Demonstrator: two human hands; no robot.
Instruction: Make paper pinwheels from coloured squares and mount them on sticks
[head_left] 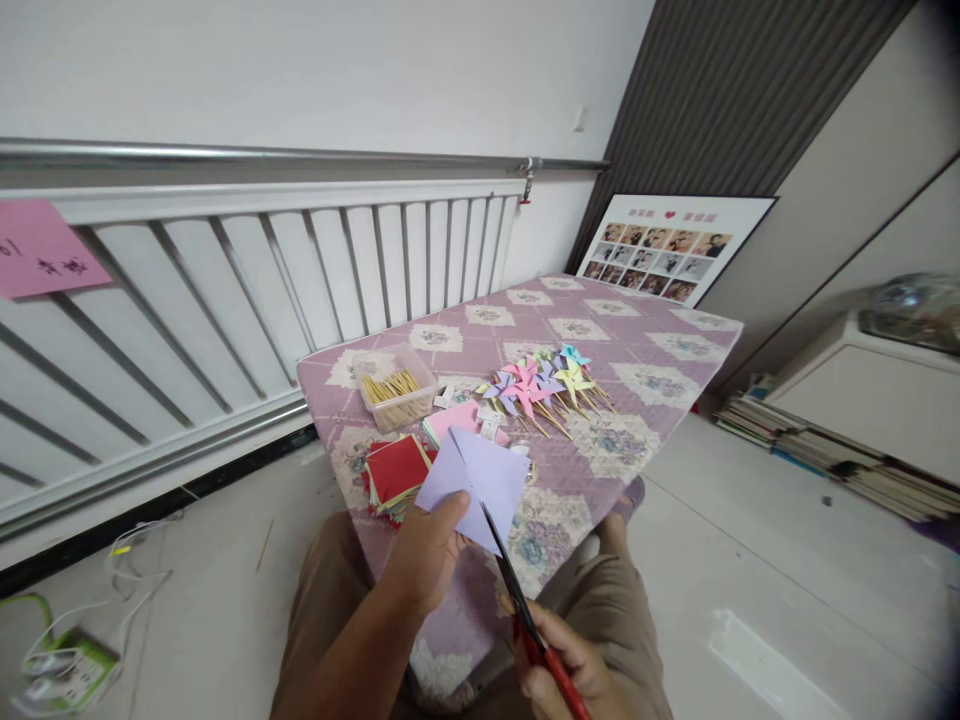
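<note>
My left hand (429, 560) pinches a square sheet of lavender paper (491, 470) by its near left edge, thumb on top. A slit runs inward from the sheet's top corner. In my right hand (559, 660) is a pair of scissors (514, 585) with red handles and dark blades, their tips over the lower part of the sheet. Below and left of the sheet sits a stack of coloured paper squares (397, 470), red on top. Pink paper (454, 422) lies just behind the sheet, partly hidden.
Behind the papers stands a clear plastic box (397, 385) of thin wooden sticks. Several finished paper pinwheels (536, 385) lie in a pile on the flowered tablecloth (630, 335). A white radiator (360, 265) borders the table's left side. A power strip (75, 670) with cables rests on the floor.
</note>
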